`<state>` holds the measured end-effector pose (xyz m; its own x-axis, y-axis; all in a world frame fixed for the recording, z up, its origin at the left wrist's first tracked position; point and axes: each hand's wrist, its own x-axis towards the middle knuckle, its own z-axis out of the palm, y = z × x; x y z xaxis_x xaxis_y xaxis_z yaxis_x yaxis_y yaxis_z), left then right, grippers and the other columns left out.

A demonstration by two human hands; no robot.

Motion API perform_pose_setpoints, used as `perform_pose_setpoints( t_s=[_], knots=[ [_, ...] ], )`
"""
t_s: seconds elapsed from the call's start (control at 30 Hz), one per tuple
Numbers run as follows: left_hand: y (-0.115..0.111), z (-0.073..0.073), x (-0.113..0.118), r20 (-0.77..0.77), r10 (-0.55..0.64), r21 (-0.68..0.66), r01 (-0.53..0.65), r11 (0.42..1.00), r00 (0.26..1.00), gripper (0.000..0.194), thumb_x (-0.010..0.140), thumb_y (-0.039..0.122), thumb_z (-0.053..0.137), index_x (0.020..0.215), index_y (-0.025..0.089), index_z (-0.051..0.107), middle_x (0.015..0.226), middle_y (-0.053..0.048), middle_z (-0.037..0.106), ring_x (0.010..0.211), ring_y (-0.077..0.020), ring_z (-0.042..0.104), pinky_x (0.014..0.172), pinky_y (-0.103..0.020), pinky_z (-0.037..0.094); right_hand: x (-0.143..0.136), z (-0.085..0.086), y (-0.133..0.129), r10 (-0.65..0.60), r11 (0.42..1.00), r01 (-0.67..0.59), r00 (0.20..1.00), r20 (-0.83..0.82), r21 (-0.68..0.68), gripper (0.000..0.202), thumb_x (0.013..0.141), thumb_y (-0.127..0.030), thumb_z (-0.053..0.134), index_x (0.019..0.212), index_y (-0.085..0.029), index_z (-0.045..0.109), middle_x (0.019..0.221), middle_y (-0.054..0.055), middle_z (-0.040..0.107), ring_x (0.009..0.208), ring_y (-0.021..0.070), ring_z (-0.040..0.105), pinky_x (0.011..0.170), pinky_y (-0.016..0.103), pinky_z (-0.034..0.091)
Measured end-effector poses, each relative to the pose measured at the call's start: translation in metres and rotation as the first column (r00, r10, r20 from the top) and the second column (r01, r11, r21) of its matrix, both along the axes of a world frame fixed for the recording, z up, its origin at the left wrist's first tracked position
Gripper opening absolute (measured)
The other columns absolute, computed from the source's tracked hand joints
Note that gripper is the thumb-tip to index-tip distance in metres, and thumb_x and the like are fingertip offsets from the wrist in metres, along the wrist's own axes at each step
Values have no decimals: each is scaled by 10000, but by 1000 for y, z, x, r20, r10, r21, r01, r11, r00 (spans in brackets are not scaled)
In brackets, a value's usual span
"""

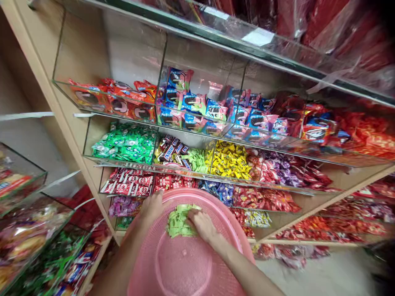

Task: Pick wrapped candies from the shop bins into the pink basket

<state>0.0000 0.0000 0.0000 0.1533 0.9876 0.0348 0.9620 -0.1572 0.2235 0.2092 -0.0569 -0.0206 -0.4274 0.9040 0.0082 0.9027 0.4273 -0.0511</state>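
Note:
My left hand [153,204] is closed over the far left rim of a pink plastic mesh basket [185,273]. Inside it, toward the far side, lies a pile of small light-green candy packets [179,222]. My right hand [202,224] reaches into the basket with its fingers curled into the right side of that pile; the fingertips are partly hidden among the packets. On the shelf beyond, similar light-green packets [197,160] sit in a clear bin beside brown Snickers bars [173,150].
Tiered clear bins hold green-wrapped candies [126,142], yellow candies [230,160], blue-and-pink biscuit packs [194,100] and red packets [129,181]. A glass shelf edge [259,37] runs overhead. A wooden upright [55,107] and more filled bins [37,242] stand left.

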Motion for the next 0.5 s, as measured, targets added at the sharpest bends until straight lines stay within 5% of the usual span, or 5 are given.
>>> perform_pose_setpoints(
  t_s=[0.5],
  knots=[
    [0,-1,2,-18,3,-5,-4,1000,1000,621,824,599,261,1168,136,489,1022,-157,656,870,-278,638,677,-330,448,-2,3,3,-96,994,98,994,-44,43,107,847,-260,479,924,-195,515,890,46,639,792,180,593,688,271,371]
  ],
)
